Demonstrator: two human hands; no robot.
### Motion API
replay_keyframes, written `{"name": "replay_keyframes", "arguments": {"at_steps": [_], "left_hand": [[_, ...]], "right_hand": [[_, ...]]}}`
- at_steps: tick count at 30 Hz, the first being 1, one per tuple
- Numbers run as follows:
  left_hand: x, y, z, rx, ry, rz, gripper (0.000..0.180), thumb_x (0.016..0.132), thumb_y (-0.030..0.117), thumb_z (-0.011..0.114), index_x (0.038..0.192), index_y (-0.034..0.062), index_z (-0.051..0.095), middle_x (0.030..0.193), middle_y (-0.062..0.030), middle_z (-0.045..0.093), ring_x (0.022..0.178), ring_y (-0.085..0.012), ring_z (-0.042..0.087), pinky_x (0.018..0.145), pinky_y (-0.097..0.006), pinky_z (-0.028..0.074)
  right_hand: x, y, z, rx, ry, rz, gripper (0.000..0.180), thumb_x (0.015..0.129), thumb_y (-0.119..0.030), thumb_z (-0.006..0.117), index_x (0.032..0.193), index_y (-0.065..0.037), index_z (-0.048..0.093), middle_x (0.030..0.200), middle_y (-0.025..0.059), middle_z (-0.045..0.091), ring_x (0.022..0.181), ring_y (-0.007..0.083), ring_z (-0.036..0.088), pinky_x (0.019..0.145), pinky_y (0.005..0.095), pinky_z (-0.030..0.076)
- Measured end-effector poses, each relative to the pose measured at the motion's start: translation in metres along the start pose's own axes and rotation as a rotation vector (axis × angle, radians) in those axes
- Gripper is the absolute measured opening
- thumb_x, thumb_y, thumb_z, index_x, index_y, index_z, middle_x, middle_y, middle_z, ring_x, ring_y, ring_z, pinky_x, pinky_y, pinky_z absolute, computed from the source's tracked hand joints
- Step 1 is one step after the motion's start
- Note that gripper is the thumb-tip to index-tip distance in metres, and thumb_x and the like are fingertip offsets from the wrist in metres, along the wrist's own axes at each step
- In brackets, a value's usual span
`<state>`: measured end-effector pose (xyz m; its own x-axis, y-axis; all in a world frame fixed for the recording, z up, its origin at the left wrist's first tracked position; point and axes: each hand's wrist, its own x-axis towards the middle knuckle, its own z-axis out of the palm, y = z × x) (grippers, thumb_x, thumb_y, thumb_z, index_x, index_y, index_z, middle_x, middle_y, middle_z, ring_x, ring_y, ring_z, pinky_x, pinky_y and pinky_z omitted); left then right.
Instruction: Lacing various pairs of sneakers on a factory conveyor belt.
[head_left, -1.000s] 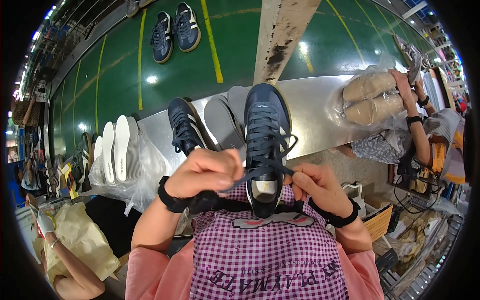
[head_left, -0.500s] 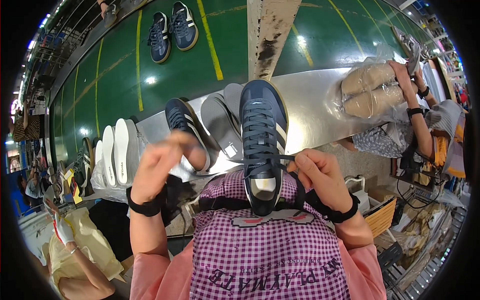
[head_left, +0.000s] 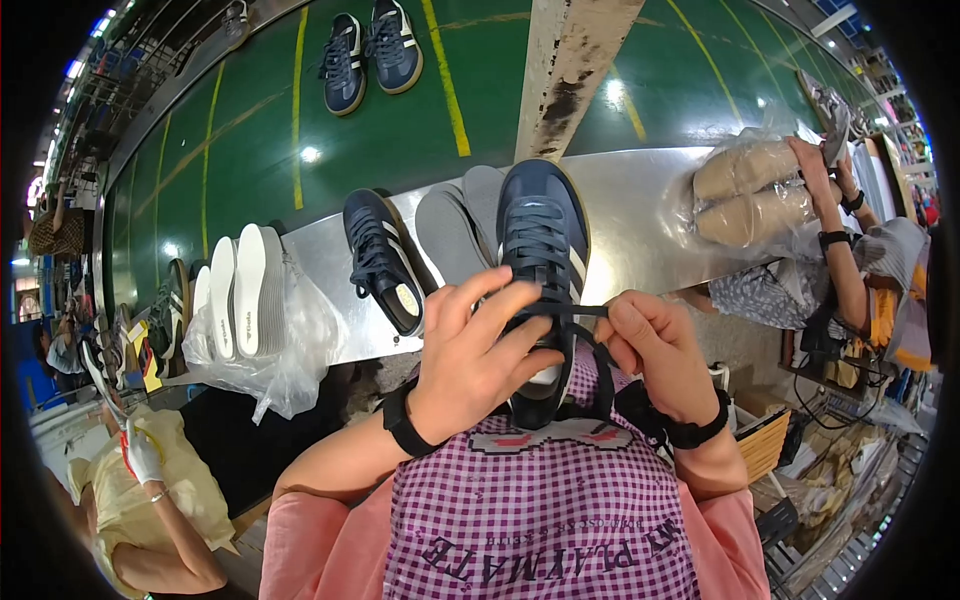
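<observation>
A navy sneaker (head_left: 545, 205) with dark laces and pale side stripes rests toe-away against my apron, its heel end near my body. My right hand (head_left: 655, 345) pinches a dark shoelace (head_left: 590, 310) between thumb and fingers to the right of the shoe, and a loop of lace hangs below. Over the shoe's upper laces lies my left hand (head_left: 480, 345), fingers apart and a little blurred; it covers part of the lacing and the tongue. Another navy sneaker (head_left: 375, 250), laced, stands to the left on the metal ledge (head_left: 640, 210).
Grey insoles (head_left: 447, 235) lie between the two shoes. White soles (head_left: 262, 290) in plastic film sit farther left. A pair of navy sneakers (head_left: 393, 50) stands on the green belt (head_left: 250, 130), beyond a worn post (head_left: 570, 80). At right, a co-worker's hands hold bagged beige shoe forms (head_left: 745, 170).
My left hand has moved right, from beside the shoe onto its laces, and its fingers have spread. My right hand keeps its pinch on the lace. The view has shifted slightly.
</observation>
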<state>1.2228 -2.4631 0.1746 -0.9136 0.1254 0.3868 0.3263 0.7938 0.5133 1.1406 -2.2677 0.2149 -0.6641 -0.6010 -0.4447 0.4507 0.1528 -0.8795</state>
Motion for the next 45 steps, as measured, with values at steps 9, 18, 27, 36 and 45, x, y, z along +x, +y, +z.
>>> {"name": "replay_keyframes", "arguments": {"at_steps": [9, 18, 27, 36, 45], "left_hand": [[0.018, 0.006, -0.04, -0.476, -0.154, -0.114, 0.01, 0.065, 0.009, 0.075, 0.073, 0.0094, 0.069, 0.111, -0.0071, 0.056, 0.119, -0.0355, 0.041, 0.101, -0.048, 0.029], [0.019, -0.011, -0.05, -0.581, -0.245, -0.342, 0.017, 0.086, 0.021, 0.065, 0.095, 0.0068, 0.063, 0.111, -0.0091, 0.057, 0.105, -0.0265, 0.053, 0.092, -0.037, 0.041], [0.005, -0.039, -0.023, -0.696, -0.286, -0.535, 0.012, 0.086, 0.01, 0.065, 0.091, 0.0041, 0.057, 0.095, -0.0053, 0.06, 0.094, -0.0163, 0.056, 0.085, -0.029, 0.042], [0.005, -0.045, -0.034, -1.467, -0.246, -0.782, 0.025, 0.088, 0.008, 0.062, 0.112, 0.0027, 0.055, 0.091, -0.0015, 0.062, 0.088, -0.0117, 0.059, 0.083, -0.026, 0.043], [0.021, 0.036, -0.013, -0.878, -0.523, 0.252, 0.034, 0.084, 0.022, 0.061, 0.115, 0.0073, 0.057, 0.093, -0.0069, 0.058, 0.092, -0.0252, 0.056, 0.087, -0.039, 0.041]], "right_hand": [[0.006, 0.008, 0.003, -0.017, -0.043, -0.099, 0.023, 0.095, -0.02, 0.053, 0.087, -0.001, 0.062, 0.075, 0.0008, 0.054, 0.072, 0.0094, 0.05, 0.065, 0.0222, 0.039], [0.0, -0.005, 0.012, -0.169, -0.192, -0.45, 0.017, 0.073, -0.01, 0.073, 0.083, -0.005, 0.06, 0.085, 0.0087, 0.061, 0.074, 0.0235, 0.059, 0.067, 0.0306, 0.044], [0.014, 0.037, 0.031, -1.242, 0.123, -0.728, 0.022, 0.074, -0.014, 0.069, 0.094, -0.007, 0.064, 0.069, 0.0033, 0.047, 0.055, 0.0172, 0.055, 0.047, 0.0302, 0.042], [-0.017, -0.041, -0.004, -0.545, -0.065, -0.39, 0.011, 0.075, -0.01, 0.07, 0.085, -0.007, 0.069, 0.061, 0.0045, 0.051, 0.055, 0.0107, 0.051, 0.049, 0.0278, 0.036], [-0.04, -0.063, -0.01, 0.448, -0.874, -0.703, 0.025, 0.084, -0.012, 0.057, 0.059, -0.009, 0.06, 0.063, 0.0056, 0.054, 0.046, 0.016, 0.052, 0.041, 0.0292, 0.036]]}}
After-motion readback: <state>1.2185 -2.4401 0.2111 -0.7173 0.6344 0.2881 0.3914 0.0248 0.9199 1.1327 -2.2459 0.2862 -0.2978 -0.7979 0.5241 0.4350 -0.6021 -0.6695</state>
